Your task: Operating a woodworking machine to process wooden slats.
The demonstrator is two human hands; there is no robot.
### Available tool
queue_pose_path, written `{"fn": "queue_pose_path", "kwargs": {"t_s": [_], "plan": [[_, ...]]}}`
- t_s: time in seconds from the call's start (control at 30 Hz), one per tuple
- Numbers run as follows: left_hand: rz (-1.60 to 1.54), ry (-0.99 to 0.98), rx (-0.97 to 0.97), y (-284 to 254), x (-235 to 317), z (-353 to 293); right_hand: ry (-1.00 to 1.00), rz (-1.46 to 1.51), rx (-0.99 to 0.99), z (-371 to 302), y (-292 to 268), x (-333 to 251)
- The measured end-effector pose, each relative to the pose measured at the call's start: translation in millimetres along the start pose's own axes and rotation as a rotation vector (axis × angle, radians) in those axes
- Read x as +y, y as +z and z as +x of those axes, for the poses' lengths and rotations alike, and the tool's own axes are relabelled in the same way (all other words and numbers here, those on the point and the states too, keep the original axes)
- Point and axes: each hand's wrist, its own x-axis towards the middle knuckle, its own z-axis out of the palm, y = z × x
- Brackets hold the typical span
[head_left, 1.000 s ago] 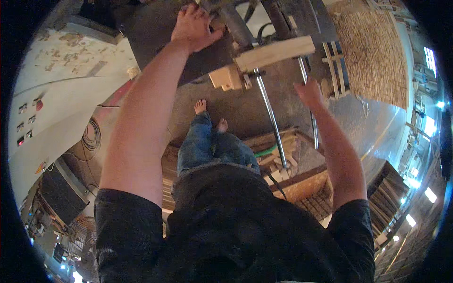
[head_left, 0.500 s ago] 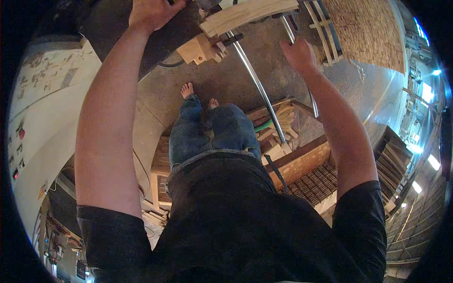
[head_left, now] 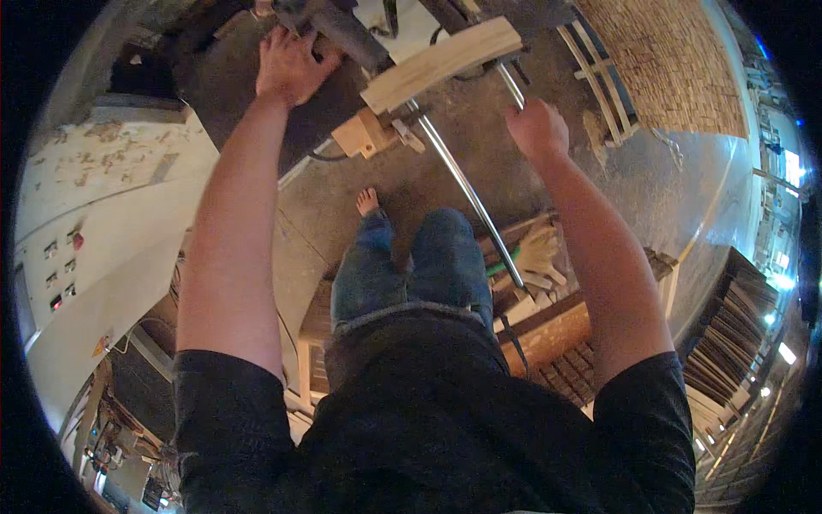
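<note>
My left hand [head_left: 293, 67] lies with its fingers spread on a dark, flat machine table [head_left: 229, 98]. Its thumb is beside a dark machine part [head_left: 338, 32]. My right hand [head_left: 538, 131] is wrapped round a shiny metal rod [head_left: 511, 83], whose lower part is hidden behind my forearm. A second, longer metal rod [head_left: 464, 180] runs parallel to it, toward my body. Across the far ends of both rods lies a pale, slightly curved wooden board [head_left: 445, 64]. Below the board's left end is a light wooden block [head_left: 364, 134] at the table's edge.
A wooden crate [head_left: 548, 313] holding gloves [head_left: 539, 254] and wood pieces stands near my legs. Slatted wood [head_left: 591, 77] and a large stack of wood strips [head_left: 668, 64] are at the far right. A pale cabinet with buttons [head_left: 103, 248] stands at the left.
The view has shifted, bringing more of the machine beyond the table into sight. My left hand stays on the table with its fingers more fully visible; my right hand keeps hold of the rod.
</note>
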Motion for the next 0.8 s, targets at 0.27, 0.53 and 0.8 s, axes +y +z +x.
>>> {"fn": "queue_pose_path", "kwargs": {"t_s": [0.27,0.53,0.8], "plan": [[0.002,-0.034,-0.024,-15.2,-0.9,-0.5,0.000,0.050,0.018,-5.7,-8.4,-2.1],[0.254,0.099,-0.405,-60.0,-11.2,14.4,0.021,0.028,-0.019,-8.9,-14.8,-4.0],[-0.127,0.186,0.038,-38.7,-19.9,-93.5,0.034,0.126,-0.051,-9.8,-19.7,2.2]]}}
